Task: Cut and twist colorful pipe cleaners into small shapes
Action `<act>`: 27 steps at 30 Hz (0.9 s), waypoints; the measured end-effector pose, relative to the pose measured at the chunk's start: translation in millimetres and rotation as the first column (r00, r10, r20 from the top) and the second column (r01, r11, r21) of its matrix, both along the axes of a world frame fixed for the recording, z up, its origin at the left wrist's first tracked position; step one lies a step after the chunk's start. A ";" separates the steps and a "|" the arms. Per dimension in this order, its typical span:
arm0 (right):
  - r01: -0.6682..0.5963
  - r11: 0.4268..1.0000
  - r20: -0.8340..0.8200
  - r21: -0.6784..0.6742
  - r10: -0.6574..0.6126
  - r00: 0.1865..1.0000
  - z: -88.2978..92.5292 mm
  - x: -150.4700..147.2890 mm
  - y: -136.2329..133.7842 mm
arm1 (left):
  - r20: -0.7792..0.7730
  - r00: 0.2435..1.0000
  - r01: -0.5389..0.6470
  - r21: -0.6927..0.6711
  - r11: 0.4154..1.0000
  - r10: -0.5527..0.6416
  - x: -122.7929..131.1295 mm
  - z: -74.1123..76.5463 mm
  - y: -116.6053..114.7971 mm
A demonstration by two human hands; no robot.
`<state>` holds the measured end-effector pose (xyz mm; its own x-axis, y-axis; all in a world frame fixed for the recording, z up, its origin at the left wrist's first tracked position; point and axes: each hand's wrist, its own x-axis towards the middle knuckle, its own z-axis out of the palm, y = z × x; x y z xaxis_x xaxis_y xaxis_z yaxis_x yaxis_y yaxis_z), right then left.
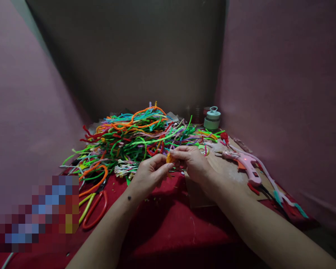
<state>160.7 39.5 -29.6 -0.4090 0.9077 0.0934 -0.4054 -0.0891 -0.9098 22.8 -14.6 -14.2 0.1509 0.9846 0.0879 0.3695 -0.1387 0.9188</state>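
Between my two hands is a small piece of orange-yellow pipe cleaner (170, 158), partly hidden by the fingers. My left hand (149, 170) pinches it from the left with thumb and forefinger. From the right, my right hand (194, 160) closes its fingertips on the same piece. Just beyond the hands lies a big tangled heap of coloured pipe cleaners (128, 138). A bunch of pale-tipped stems (124, 169) rests close to the left hand.
A pink glue gun (250, 168) lies on a board (229, 183) at the right, its cable trailing away. Red-handled scissors (96, 215) lie at the left. A pale green bottle (212, 120) stands behind. Red cloth (170, 231) covers the table; walls enclose three sides.
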 end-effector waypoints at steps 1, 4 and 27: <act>-0.016 1.000 -0.007 -0.002 0.016 1.000 -0.9 -0.3 0.4 | -0.010 1.000 -0.010 0.014 1.000 0.010 -0.4 0.0 0.1; -0.035 0.999 -0.019 -0.036 0.035 0.999 -3.5 -1.5 1.6 | -0.018 0.999 -0.037 0.031 0.999 0.038 -2.0 0.7 1.0; 0.080 0.996 -0.080 -0.035 -0.083 0.993 -1.8 -7.3 -1.9 | 0.095 0.995 0.032 -0.118 0.992 -0.021 -7.1 2.3 4.2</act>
